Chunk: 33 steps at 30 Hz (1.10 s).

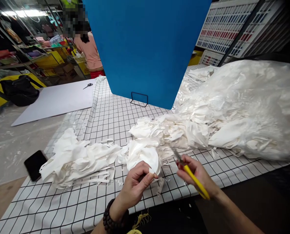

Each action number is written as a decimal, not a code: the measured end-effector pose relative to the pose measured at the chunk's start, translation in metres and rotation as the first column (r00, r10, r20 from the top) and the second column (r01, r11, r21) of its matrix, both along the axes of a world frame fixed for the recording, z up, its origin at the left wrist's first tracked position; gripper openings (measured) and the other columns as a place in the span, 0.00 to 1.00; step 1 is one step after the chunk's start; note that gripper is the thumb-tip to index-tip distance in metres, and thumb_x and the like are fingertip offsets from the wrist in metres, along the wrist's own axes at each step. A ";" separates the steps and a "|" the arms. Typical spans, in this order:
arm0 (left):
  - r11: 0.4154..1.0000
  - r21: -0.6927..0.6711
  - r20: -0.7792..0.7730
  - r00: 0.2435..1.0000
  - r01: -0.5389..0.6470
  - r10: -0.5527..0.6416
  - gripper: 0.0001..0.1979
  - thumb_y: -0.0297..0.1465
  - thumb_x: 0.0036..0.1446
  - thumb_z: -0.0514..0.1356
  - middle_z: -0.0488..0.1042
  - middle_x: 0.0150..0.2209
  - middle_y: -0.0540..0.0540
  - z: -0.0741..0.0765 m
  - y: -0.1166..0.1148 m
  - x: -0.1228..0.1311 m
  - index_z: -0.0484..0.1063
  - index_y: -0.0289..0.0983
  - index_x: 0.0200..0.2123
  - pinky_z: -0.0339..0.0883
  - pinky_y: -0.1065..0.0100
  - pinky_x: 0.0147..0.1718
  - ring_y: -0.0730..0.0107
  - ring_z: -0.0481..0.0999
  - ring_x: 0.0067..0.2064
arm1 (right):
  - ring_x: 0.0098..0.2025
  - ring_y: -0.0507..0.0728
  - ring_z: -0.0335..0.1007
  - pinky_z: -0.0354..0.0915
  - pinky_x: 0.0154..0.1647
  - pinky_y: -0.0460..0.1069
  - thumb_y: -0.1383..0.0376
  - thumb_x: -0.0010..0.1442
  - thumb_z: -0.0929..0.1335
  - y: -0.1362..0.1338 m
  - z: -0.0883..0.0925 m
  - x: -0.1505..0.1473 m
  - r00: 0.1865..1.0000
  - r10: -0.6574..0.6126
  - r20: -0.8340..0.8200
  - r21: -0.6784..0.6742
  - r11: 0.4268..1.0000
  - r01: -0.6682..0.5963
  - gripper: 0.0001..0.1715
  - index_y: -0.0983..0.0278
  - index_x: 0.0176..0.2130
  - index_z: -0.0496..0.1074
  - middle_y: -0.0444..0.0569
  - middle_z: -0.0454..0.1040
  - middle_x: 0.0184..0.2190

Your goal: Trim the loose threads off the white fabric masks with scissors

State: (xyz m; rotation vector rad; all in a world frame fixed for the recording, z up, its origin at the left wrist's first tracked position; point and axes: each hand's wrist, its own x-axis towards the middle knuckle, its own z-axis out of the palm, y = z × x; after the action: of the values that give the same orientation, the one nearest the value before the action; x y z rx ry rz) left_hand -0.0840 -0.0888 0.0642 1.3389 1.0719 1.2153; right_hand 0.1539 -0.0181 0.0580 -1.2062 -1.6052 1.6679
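Between thumb and fingers, my left hand (pixel 140 180) pinches the edge of a white fabric piece (pixel 143 152) near the table's front. Off to its right, my right hand (pixel 196 174) grips yellow-handled scissors (pixel 192 178), their blades pointing up and left, apart from the pinched edge. The blades are slightly blurred. Behind both hands lies a heap of white fabric pieces (pixel 174 131). Another loose pile of white fabric (pixel 74 159) with thin straps spreads to the left. Small white scraps lie on the cloth around my left hand.
A checked cloth (pixel 105 120) covers the table. A large blue panel (pixel 147 48) stands upright at the back on a wire stand. A clear plastic bag (pixel 257 107) of white fabric fills the right. A phone (pixel 35 165) lies left. Black scissors (pixel 88 86) and a person (pixel 89 52) are farther back.
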 end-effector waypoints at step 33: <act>0.924 -0.057 0.250 0.890 -0.379 0.381 0.14 0.34 0.55 0.60 0.67 0.30 0.45 -0.018 -0.064 -0.078 0.71 0.36 0.20 0.53 0.67 0.31 0.66 0.61 0.32 | 0.29 0.54 0.69 0.65 0.27 0.48 0.63 0.44 0.77 0.130 0.014 -0.133 0.984 0.113 0.136 0.234 0.962 -0.143 0.21 0.60 0.31 0.62 0.43 0.74 0.30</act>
State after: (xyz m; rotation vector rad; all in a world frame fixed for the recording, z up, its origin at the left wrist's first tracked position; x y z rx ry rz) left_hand -0.1619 -0.1528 0.0460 0.9529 1.1798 1.6232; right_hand 0.0205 0.1114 0.0719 -1.1169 -1.9360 1.4432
